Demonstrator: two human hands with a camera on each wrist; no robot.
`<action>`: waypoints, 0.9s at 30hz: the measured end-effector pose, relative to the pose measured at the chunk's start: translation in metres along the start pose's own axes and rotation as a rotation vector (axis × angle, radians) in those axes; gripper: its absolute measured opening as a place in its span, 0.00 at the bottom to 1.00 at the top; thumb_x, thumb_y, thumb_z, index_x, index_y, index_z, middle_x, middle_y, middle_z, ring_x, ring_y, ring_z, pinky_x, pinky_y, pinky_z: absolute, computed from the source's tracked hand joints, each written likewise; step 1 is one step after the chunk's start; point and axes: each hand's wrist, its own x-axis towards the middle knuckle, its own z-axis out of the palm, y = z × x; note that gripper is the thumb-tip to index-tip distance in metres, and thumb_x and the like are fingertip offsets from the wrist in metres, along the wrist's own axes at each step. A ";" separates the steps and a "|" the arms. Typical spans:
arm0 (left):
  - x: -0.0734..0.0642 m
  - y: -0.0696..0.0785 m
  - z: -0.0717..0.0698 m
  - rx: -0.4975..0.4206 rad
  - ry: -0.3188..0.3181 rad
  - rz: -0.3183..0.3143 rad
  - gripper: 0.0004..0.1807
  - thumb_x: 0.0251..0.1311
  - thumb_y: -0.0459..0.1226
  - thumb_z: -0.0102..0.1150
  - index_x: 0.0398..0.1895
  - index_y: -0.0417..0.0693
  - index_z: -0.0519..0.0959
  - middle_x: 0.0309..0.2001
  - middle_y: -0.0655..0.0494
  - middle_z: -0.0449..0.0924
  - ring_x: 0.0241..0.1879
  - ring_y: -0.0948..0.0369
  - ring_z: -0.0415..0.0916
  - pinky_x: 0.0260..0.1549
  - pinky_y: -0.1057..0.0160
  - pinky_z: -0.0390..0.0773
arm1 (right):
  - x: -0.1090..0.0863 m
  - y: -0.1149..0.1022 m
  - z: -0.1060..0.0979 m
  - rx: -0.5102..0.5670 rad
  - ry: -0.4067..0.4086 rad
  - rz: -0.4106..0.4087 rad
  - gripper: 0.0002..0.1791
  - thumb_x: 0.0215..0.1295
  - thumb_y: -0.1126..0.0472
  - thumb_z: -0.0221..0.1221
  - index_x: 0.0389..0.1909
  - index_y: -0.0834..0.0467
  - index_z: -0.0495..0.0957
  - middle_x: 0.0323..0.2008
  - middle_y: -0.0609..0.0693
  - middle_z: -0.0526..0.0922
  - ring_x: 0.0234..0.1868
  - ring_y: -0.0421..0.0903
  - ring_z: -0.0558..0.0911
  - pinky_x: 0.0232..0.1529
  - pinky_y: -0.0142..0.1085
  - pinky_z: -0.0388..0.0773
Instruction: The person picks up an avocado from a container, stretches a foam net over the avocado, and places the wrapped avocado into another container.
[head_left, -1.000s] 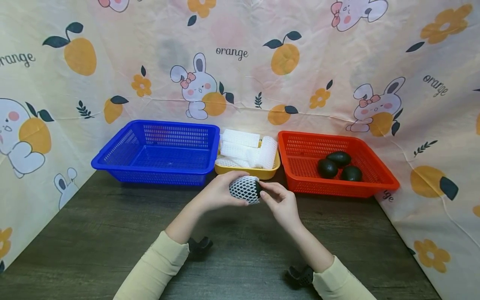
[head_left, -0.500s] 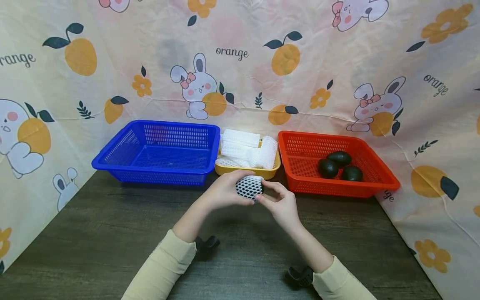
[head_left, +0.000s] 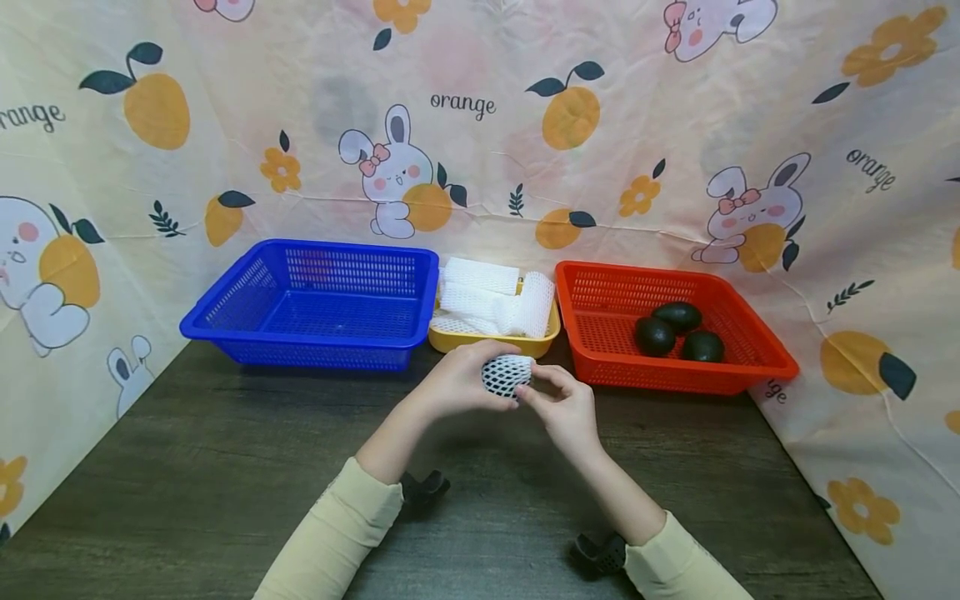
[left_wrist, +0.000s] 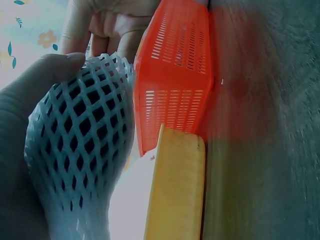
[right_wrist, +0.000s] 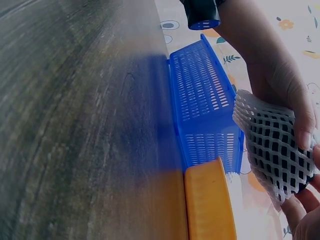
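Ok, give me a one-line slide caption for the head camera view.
Both hands, left hand and right hand, hold a net-wrapped dark fruit above the table, between blue basket and red basket.

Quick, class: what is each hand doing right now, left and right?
Left hand: its grip is curled round the net-wrapped avocado.
Right hand: fingertips pinch the net at the same avocado's end.
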 end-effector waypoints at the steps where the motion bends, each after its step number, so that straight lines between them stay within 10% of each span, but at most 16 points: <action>1: 0.001 0.001 0.000 -0.004 -0.005 -0.002 0.38 0.41 0.46 0.77 0.59 0.46 0.75 0.52 0.56 0.78 0.46 0.61 0.74 0.49 0.59 0.73 | -0.001 -0.004 0.000 -0.017 0.009 -0.013 0.16 0.51 0.77 0.66 0.43 0.73 0.80 0.40 0.59 0.81 0.39 0.43 0.82 0.37 0.32 0.80; 13: 0.005 0.004 0.003 0.013 -0.030 -0.006 0.41 0.42 0.47 0.76 0.63 0.49 0.72 0.54 0.55 0.77 0.48 0.61 0.74 0.51 0.59 0.72 | 0.003 -0.010 -0.003 -0.104 0.058 0.051 0.32 0.54 0.71 0.68 0.60 0.65 0.67 0.52 0.61 0.73 0.49 0.53 0.74 0.46 0.40 0.75; 27: 0.004 0.008 0.007 0.008 -0.015 0.029 0.52 0.42 0.46 0.77 0.72 0.51 0.60 0.61 0.53 0.71 0.52 0.60 0.71 0.52 0.57 0.72 | 0.005 -0.001 -0.005 -0.004 -0.121 0.264 0.27 0.61 0.66 0.64 0.62 0.61 0.70 0.52 0.63 0.76 0.44 0.48 0.81 0.36 0.35 0.81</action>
